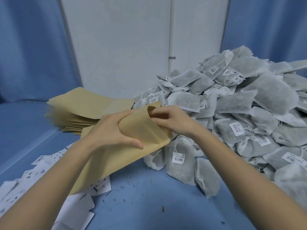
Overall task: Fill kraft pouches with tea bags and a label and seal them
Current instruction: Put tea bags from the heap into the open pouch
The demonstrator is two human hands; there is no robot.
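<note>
— Head view: our left hand (113, 130) grips the kraft pouch (139, 130); right hand (171, 120) fingers pinch its open mouth.
— Around us?
— Tea bags (232, 113) heaped right, pouch stack (83, 110) behind, labels (49, 163) left, blue tabletop (149, 196).

So the held pouch (141, 130) sits dead centre over the table (149, 196). Left hand (109, 130) is on its left side, right hand (167, 120) at its mouth. Pouch stack (79, 110) lies behind-left of it, tea bag heap (240, 117) to its right, labels (41, 166) scattered in front-left.
</note>
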